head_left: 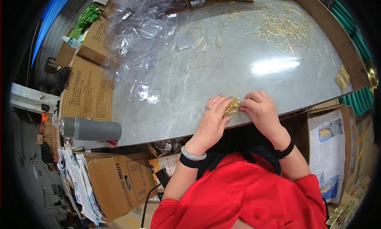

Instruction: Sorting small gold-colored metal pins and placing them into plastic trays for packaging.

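Near the front edge of the grey table (178,114), my left hand (211,122) is closed around a small bundle of thin gold wire hooks (233,105). My right hand (262,113) meets it from the right, its fingers pinched at the bundle's side; the fingertips partly hide what they grip. Many more loose gold wire hooks (283,28) lie scattered over the far right of the table. A compact stack of gold hooks (342,78) sits by the right edge.
Clear plastic boxes (137,50) are heaped at the left and far left. A grey bottle (91,129) lies on its side at the near left corner. Cardboard cartons (87,90) stand along the left, and a raised brown edge (337,26) borders the right.
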Demonstrator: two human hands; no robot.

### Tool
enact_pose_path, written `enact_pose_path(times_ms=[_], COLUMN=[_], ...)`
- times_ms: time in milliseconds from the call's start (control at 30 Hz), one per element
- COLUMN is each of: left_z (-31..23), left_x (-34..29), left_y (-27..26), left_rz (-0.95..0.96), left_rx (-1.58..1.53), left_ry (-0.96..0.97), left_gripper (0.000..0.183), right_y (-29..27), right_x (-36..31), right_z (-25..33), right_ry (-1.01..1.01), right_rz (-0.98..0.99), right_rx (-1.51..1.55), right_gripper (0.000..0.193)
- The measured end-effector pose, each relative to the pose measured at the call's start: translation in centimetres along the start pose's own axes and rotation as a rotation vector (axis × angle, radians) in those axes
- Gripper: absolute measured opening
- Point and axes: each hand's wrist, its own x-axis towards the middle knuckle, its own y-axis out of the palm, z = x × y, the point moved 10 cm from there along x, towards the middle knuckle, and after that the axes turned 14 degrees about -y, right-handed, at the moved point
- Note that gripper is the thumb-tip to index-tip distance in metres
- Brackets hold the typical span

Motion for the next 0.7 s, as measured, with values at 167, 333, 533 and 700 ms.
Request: enact_pose_path(times_ms=[167, 333, 533, 700], left_z=[0.1, -0.1, 0.1, -0.3], left_x=[-0.4, -0.6, -0.9, -1.1], left_y=[-0.3, 0.3, -0.1, -0.2], left_rz=[-0.083, -0.146, -0.164, -0.161], left_rx=[0.017, 0.091, 0.070, 0.092], left_ry=[-0.122, -0.021, -0.008, -0.037], left_gripper=[0.051, 0.050, 0.066, 0.077], right_y=[0.1, 1.8, 4.3, 3.1], right_x=[0.1, -0.8, -0.2, -1.9], right_z=[0.1, 2.0, 1.6, -1.2], right_ry=[0.064, 0.149, 0.210, 0.321], right_rz=[-0.031, -0.106, -0.061, -0.133], right_rx=[0.039, 0.149, 0.518, 0.581], right_gripper=[0.020, 0.052, 0.073, 0.076])
